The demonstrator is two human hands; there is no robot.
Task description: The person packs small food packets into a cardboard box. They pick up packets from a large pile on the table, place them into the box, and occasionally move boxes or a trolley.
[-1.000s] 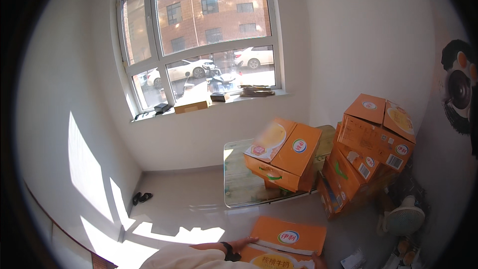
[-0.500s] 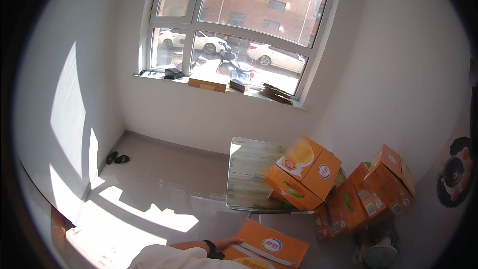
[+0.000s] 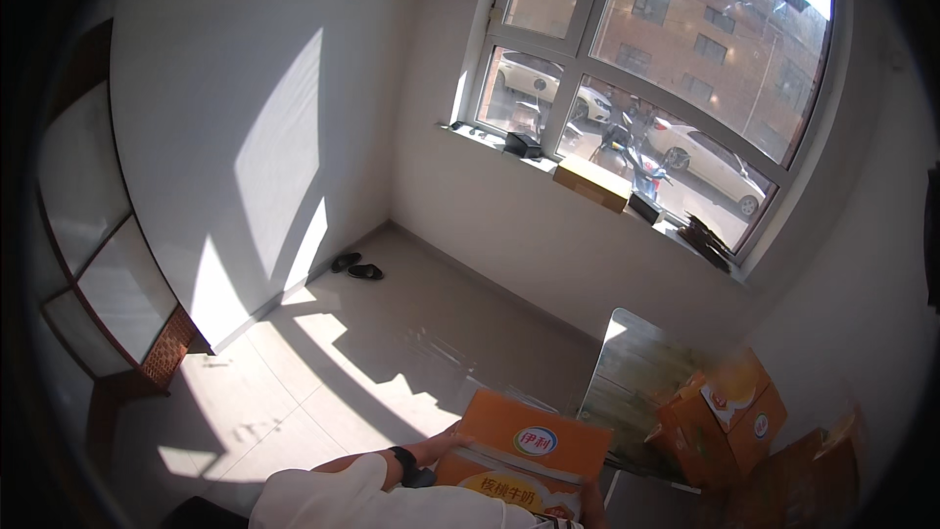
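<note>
Close to my body I carry an orange drink carton box [image 3: 495,423] with a white band and a round logo. My left hand [image 3: 446,443] grips its left side, the wrist wearing a dark watch or band [image 3: 411,468]. At the box's lower right edge my right hand [image 3: 591,504] holds on, seen only in part. The bottom of the box is cut off by the frame or hidden by my white sleeve [image 3: 323,492].
Another orange box [image 3: 727,421] sits on a small table [image 3: 632,372] to the right, with more orange boxes [image 3: 818,460] beside it. Black shoes [image 3: 364,272] lie by the wall. A brown cardboard box [image 3: 592,186] rests on the windowsill. A dark-framed cabinet [image 3: 137,264] stands left.
My view has swung to the left, so the window and table sit further right. The box in my hands shows more fully, and my right hand has come into view at its side.
</note>
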